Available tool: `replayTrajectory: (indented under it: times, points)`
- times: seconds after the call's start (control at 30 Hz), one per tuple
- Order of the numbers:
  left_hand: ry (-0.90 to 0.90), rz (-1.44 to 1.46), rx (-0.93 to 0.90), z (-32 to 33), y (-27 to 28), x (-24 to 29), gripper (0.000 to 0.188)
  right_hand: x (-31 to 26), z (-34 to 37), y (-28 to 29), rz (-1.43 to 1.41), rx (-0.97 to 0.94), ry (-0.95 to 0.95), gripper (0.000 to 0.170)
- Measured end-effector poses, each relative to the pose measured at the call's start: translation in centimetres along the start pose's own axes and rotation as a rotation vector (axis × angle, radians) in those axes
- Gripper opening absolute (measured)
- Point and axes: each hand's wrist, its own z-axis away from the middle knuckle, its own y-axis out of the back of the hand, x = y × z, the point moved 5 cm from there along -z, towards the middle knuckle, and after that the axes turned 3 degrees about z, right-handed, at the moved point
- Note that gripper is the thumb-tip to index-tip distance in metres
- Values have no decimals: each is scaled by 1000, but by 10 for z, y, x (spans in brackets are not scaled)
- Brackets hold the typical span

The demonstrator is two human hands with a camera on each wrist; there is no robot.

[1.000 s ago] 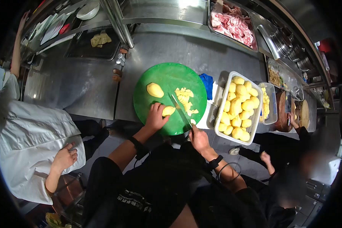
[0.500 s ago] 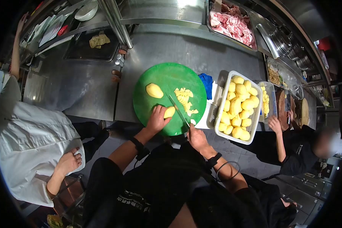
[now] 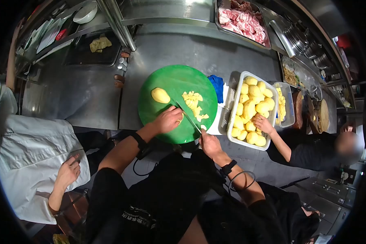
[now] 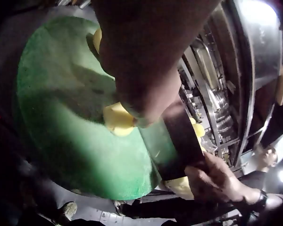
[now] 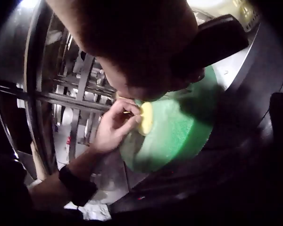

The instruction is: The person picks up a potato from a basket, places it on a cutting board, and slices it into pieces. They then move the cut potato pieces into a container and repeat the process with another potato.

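On the round green cutting board (image 3: 154, 77), my left hand (image 3: 168, 119) holds a peeled potato piece (image 4: 119, 119) down with curled fingers. In the right wrist view its pale cut side (image 5: 145, 117) shows at the left fingertips. My right hand (image 3: 210, 145) grips the black handle (image 5: 221, 40) of a broad knife (image 3: 188, 117), whose blade stands beside the left fingers. A whole peeled potato (image 3: 160, 95) lies behind the left hand. Cut yellow pieces (image 3: 192, 102) are spread to the right of the blade.
Right of the board stand a white basket (image 3: 236, 106) of peeled potatoes, a blue cloth (image 3: 216, 88) and a clear tub (image 3: 288, 106). Another person's hand (image 3: 263, 123) reaches into the basket. A person in white (image 3: 40, 154) stands at left. A meat tray (image 3: 244, 22) is at the back.
My left hand has shifted onto the potato piece, covering most of it. The other person's hand has come from the right into the basket. The head view has shifted slightly.
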Motion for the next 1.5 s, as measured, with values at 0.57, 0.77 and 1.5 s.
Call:
replayTrajectory:
  times: [0.57, 0.77, 1.5]
  points:
    - [42, 43, 52, 9, 1, 0, 17, -8, -1, 31, 16, -73, 74, 35]
    - [60, 44, 104, 17, -3, 4, 16, -12, -1, 40, 51, -81, 94, 33]
    - [42, -26, 239, 23, -8, 12, 12, -10, -7, 27, 26, -99, 98, 32]
